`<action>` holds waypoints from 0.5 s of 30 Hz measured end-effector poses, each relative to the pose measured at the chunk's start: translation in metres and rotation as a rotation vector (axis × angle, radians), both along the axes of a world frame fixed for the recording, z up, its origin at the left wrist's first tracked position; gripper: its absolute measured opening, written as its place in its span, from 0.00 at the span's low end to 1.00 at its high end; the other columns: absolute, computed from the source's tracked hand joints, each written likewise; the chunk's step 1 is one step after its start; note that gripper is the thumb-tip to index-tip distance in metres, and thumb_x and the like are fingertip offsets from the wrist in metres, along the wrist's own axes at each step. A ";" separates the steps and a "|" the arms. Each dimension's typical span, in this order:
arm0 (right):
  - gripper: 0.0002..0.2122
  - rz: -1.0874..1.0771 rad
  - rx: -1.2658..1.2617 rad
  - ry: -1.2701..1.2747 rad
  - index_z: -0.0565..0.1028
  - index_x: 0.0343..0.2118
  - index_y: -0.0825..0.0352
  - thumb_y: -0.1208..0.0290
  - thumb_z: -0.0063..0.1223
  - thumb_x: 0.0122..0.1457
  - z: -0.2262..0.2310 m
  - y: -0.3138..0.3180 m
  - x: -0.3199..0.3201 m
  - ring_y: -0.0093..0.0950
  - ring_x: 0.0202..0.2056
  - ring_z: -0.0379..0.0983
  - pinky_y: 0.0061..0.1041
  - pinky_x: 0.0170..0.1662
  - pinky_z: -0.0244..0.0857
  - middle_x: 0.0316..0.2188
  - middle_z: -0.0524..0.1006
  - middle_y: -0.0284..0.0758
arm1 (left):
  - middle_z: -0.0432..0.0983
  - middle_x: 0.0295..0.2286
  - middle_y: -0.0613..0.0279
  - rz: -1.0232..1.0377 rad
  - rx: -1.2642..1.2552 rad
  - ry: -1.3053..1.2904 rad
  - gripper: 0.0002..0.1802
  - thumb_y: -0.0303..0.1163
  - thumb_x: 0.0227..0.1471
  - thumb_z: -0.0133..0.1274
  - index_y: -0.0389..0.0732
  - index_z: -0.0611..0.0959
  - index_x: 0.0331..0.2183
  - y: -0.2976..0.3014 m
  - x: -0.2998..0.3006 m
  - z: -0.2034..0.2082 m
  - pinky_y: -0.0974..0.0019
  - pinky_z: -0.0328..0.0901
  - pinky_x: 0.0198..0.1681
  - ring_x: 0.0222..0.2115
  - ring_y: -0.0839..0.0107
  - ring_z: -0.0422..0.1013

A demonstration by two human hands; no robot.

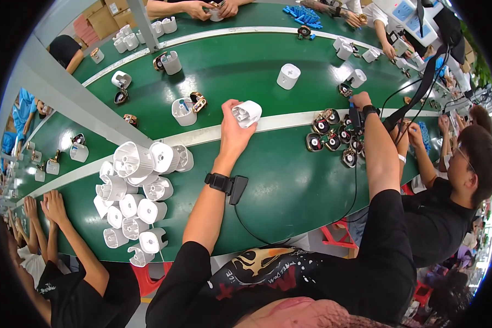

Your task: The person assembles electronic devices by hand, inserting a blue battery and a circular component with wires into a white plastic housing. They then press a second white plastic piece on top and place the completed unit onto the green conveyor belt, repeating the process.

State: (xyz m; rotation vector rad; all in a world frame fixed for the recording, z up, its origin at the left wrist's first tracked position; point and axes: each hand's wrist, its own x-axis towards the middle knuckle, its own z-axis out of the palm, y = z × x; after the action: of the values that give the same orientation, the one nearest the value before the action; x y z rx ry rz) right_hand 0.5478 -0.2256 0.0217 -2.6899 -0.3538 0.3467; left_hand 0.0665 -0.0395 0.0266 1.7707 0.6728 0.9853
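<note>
My left hand [235,135] is raised over the white rail and closed round a white plastic housing [247,115], its hollow ribbed end facing me. To the right, my right hand [361,100] reaches across the rail with its fingers bunched together. A bit of blue shows at those fingertips, but what they hold is too small to make out. Just past them lie a black and copper-coloured round part [344,89] and another white housing [357,78]. Below my right wrist, several black and copper-coloured parts [331,142] sit in a cluster on the green table.
A pile of white housings [131,205] stands left of my left forearm. Beyond the white rail [281,121], the green belt [229,65] carries scattered housings and parts. A grey post [76,82] rises at left. Cables hang at right. Co-workers sit on both sides and opposite.
</note>
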 end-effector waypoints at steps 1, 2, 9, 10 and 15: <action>0.12 0.033 0.011 0.019 0.77 0.23 0.73 0.67 0.64 0.48 -0.012 0.020 -0.016 0.38 0.27 0.79 0.36 0.29 0.71 0.24 0.79 0.46 | 0.71 0.47 0.49 -0.018 -0.041 0.040 0.41 0.22 0.40 0.64 0.40 0.59 0.53 0.006 -0.012 0.001 0.61 0.67 0.51 0.47 0.57 0.72; 0.11 0.071 0.003 -0.078 0.77 0.24 0.72 0.67 0.64 0.48 -0.015 0.012 -0.013 0.36 0.24 0.77 0.35 0.26 0.70 0.22 0.78 0.43 | 0.71 0.47 0.49 -0.019 -0.043 0.029 0.41 0.22 0.40 0.64 0.40 0.59 0.53 0.004 -0.010 0.003 0.61 0.67 0.51 0.47 0.57 0.72; 0.10 -0.185 0.824 0.751 0.77 0.33 0.67 0.66 0.61 0.55 0.049 -0.021 0.025 0.27 0.20 0.70 0.26 0.22 0.66 0.22 0.75 0.34 | 0.71 0.47 0.49 -0.071 -0.108 -0.122 0.41 0.21 0.40 0.64 0.39 0.59 0.53 -0.017 0.025 0.015 0.61 0.67 0.51 0.47 0.59 0.72; 0.09 -0.242 1.124 0.894 0.76 0.35 0.67 0.68 0.58 0.56 0.046 0.014 -0.022 0.26 0.22 0.69 0.23 0.24 0.66 0.24 0.74 0.34 | 0.71 0.47 0.49 -0.034 -0.101 -0.094 0.41 0.21 0.40 0.64 0.39 0.59 0.53 -0.008 0.011 0.010 0.61 0.67 0.51 0.47 0.59 0.72; 0.07 -0.434 1.902 1.533 0.74 0.37 0.72 0.75 0.51 0.58 0.092 0.064 -0.179 0.24 0.29 0.69 0.15 0.29 0.69 0.32 0.75 0.37 | 0.70 0.47 0.48 -0.019 -0.112 -0.138 0.42 0.19 0.39 0.64 0.38 0.59 0.52 -0.002 0.007 0.008 0.61 0.68 0.50 0.47 0.57 0.72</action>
State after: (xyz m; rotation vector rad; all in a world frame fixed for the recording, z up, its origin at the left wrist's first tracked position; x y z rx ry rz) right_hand 0.3691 -0.1616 0.1134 -0.2404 0.3071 1.0035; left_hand 0.0736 -0.0420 0.0347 1.5934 0.6102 1.0270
